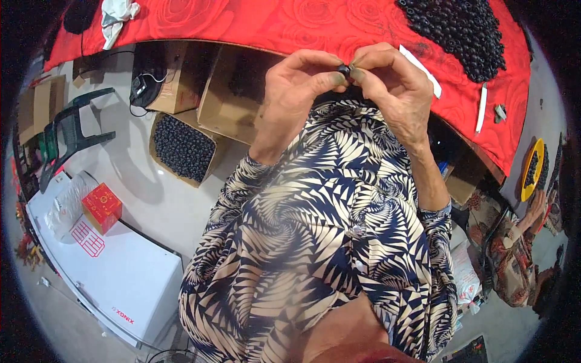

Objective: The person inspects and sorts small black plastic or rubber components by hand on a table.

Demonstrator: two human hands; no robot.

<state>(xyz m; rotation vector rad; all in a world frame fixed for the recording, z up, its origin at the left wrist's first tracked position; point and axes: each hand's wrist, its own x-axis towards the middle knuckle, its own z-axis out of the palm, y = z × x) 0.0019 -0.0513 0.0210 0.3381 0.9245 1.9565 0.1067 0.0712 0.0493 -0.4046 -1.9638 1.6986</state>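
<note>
Left hand (296,91) and right hand (393,85) meet above the red surface (272,24), fingertips pinched together on one small dark bead (344,69), raised close for handling; bead pile (460,33) lies beyond.

Small dark bead (344,69), round, pinched betw. fingertips of both hands, above table edge

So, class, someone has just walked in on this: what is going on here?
A person in a patterned shirt pinches one small dark bead between the fingertips of both hands, left hand and right hand, at the edge of a red cloth-covered table. A heap of similar dark beads lies on the cloth, and a cardboard box full of them stands on the floor.
</note>
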